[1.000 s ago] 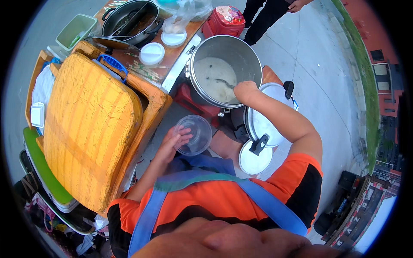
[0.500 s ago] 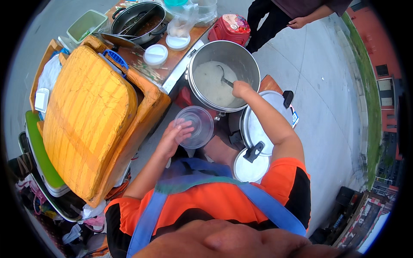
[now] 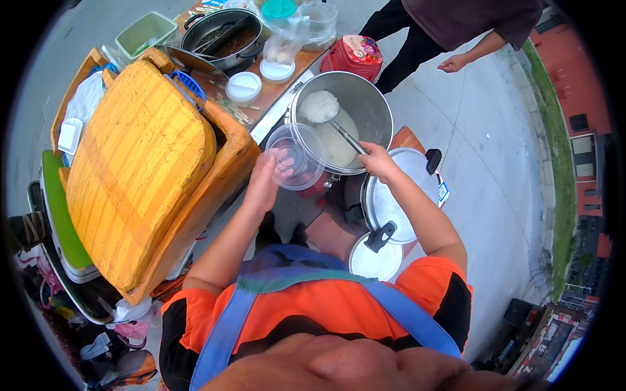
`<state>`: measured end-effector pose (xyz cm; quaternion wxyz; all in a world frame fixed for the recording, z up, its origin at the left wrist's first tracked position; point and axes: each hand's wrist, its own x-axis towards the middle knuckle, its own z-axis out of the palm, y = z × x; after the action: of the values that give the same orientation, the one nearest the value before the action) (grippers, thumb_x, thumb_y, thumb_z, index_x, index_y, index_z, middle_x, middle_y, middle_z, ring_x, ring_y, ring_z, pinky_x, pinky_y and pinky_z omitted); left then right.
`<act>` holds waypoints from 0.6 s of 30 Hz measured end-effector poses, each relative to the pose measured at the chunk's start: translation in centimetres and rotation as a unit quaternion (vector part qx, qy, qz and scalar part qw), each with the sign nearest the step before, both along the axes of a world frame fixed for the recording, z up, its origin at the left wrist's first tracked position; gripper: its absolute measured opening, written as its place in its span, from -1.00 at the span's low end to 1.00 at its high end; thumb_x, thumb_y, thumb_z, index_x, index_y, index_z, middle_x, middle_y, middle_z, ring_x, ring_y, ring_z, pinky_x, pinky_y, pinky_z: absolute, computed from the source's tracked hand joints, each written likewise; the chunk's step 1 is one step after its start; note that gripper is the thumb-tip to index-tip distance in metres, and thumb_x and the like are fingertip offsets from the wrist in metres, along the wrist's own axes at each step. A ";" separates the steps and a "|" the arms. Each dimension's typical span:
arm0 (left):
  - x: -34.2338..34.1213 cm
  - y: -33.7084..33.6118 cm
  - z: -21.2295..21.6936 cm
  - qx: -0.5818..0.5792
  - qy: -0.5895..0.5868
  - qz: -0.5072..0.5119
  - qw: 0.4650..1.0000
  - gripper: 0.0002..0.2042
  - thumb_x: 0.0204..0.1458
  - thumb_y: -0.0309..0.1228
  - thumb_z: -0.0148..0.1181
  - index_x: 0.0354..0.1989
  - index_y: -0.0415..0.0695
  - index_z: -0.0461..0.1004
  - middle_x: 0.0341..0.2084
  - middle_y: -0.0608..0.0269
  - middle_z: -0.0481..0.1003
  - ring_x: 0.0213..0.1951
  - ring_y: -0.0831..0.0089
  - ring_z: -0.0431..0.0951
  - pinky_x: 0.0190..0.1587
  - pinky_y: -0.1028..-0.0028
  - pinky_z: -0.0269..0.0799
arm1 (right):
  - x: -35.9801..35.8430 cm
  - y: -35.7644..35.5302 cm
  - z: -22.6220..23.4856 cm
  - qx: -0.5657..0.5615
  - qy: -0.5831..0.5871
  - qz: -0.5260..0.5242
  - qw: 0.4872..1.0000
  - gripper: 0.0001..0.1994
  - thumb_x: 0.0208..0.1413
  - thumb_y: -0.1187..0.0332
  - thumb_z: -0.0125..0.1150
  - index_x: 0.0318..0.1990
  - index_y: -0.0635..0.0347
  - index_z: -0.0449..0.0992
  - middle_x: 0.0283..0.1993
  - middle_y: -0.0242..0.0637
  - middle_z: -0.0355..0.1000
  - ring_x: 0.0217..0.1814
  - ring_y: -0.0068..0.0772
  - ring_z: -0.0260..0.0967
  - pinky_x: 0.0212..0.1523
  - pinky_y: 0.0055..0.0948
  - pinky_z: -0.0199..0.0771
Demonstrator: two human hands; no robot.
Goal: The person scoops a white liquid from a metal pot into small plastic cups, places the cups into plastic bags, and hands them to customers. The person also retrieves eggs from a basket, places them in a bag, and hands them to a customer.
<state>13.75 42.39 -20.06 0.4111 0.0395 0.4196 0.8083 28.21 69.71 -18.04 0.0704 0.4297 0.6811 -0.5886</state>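
My right hand [image 3: 379, 161] is closed round the handle of a metal ladle [image 3: 347, 135]. White porridge [image 3: 319, 106] fills the ladle's bowl, which is raised above a deep steel pot [image 3: 373, 98]. More of the pale, thick porridge lies in the bottom of that pot. In my left hand [image 3: 266, 177] is a clear round plastic tub [image 3: 297, 156], gripped by its side, with nothing inside. The tub is just left of the pot's near rim, overlapping it in view, and the ladle's bowl is up and to the right of the tub.
A big yellow insulated box [image 3: 140, 173] stands on my left. Beyond it a table holds a divided pan [image 3: 225, 40] and white-lidded tubs [image 3: 244, 86]. A red container [image 3: 351, 57] is behind the pot. Steel lids [image 3: 402, 194] lie right. A person [image 3: 450, 26] stands at far right.
The ladle has come up out of the porridge, full, and swung left. My left hand has lifted the tub up toward the pot. The person behind has shifted right.
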 end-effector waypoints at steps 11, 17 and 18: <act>-1.1 9.5 1.7 -0.096 0.018 0.049 0.994 -0.29 0.09 0.02 0.13 0.16 -0.33 0.04 0.14 -0.05 0.22 0.13 0.11 0.33 0.13 0.21 0.29 | 6.5 -1.6 19.5 0.135 -0.044 0.035 0.989 -0.49 0.10 0.50 0.05 0.26 0.09 0.28 -0.33 -0.35 0.40 -0.43 -0.59 0.28 -0.37 -0.55 0.31; -0.1 13.2 1.4 0.045 -0.089 -0.031 0.995 -0.20 0.04 0.14 0.11 0.23 -0.26 0.03 0.14 0.01 0.25 0.11 0.11 0.34 0.16 0.18 0.25 | 10.5 -2.2 19.9 0.371 0.044 0.145 0.916 -0.49 0.05 0.52 0.10 0.22 0.08 0.32 -0.15 -0.16 0.46 -0.17 -0.23 0.45 -0.09 -0.33 0.40; -0.1 13.2 1.4 0.076 -0.078 -0.056 0.992 -0.28 0.10 0.14 0.03 0.23 -0.20 0.10 0.15 0.08 0.27 0.15 0.18 0.33 0.19 0.20 0.24 | 10.8 -2.6 19.8 0.420 0.022 0.168 0.891 -0.48 0.04 0.51 0.10 0.22 0.05 0.32 -0.19 -0.18 0.45 -0.20 -0.21 0.45 -0.14 -0.32 0.42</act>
<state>13.68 55.61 -18.70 0.4835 0.0310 0.3202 0.8141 39.05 67.13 1.79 -0.0344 0.2851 0.9283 -0.2361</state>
